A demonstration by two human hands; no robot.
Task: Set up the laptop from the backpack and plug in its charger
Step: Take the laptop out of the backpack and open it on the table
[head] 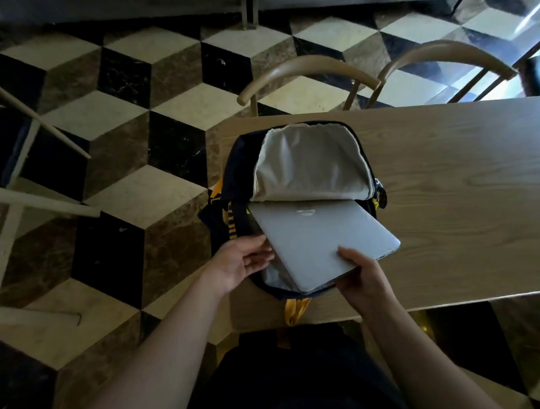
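— On the wooden table (448,176), at its left end: what lies there?

— A dark backpack (242,171) with yellow trim, flat, its pale-lined flap (310,164) folded back away from the person. A closed silver laptop (320,242) sticks halfway out of it, tilted, its right corner over the tabletop.

— And the hands?

— The right hand (365,277) grips the laptop's near edge, thumb on the lid. The left hand (243,262) is loosely open, fingers touching the laptop's left edge at the backpack's mouth.

— Beyond the table?

— Two curved-back chairs (308,74) on a cube-patterned floor (126,118).
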